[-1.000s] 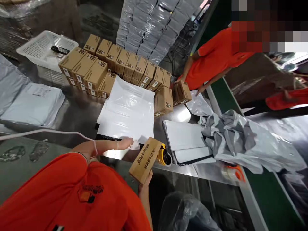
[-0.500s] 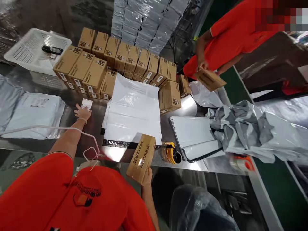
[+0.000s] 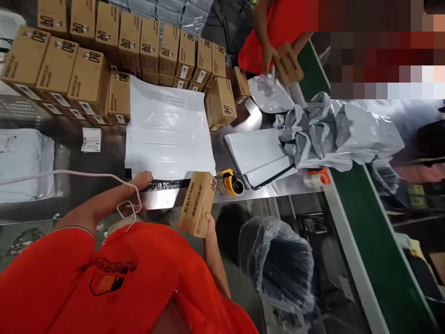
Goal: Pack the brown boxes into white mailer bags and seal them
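Observation:
My right hand is closed around the right side of a brown cardboard box, held tilted over the table's front edge. Black print covers the box's sides. At the lower left corner of the white plastic mailing bags, my left hand has its fingers together on the edge of the top bag. Those bags lie flat in a pile, with a dark strip along the near edge. A printed white label rests on the metal table left of the pile.
Several brown boxes stand in rows at the back. A yellow tape dispenser and more folded mailing bags lie to the right. A co-worker's hands hold a box. A pink cord crosses the left; a plastic-lined bin stands below.
My left hand has left the label and come right and nearer, to the mailing bags' edge. My right hand still holds the box. The view has shifted right and down.

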`<state>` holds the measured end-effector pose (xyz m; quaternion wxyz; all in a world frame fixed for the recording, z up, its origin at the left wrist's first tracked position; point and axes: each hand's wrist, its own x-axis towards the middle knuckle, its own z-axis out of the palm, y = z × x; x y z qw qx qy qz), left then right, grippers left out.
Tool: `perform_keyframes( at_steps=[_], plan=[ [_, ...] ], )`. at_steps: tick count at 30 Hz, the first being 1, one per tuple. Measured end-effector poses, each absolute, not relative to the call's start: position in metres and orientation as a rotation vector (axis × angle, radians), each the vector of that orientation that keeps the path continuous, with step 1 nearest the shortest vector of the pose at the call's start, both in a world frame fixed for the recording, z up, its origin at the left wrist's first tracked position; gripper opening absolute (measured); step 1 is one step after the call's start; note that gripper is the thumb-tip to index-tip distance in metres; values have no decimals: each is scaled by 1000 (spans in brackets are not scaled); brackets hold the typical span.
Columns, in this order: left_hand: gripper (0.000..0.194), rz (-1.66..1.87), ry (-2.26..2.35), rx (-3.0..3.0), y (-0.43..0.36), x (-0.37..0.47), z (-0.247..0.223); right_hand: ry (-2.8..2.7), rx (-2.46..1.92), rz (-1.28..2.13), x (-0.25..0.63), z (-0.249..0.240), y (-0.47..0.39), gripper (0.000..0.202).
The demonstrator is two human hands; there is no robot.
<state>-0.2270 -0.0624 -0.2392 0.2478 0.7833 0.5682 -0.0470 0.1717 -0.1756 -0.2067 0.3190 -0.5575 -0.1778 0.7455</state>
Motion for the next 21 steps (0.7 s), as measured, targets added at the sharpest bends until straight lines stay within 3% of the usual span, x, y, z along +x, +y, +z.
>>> perform_keyframes(
  at_steps=[7,13,21],
  plan=[
    [39,-69,1566,2160,-44,-210,-211,-624,-1422,2073,200,-191,-152,55],
    [36,61,1656,2410,-45,-182,-161,-845,-1374,2387,168,-185,-109,63],
    [78,-107,1581,2444,-111,-169,-130,-564,-1406,2400,77,-181,-50,22]
  ],
)
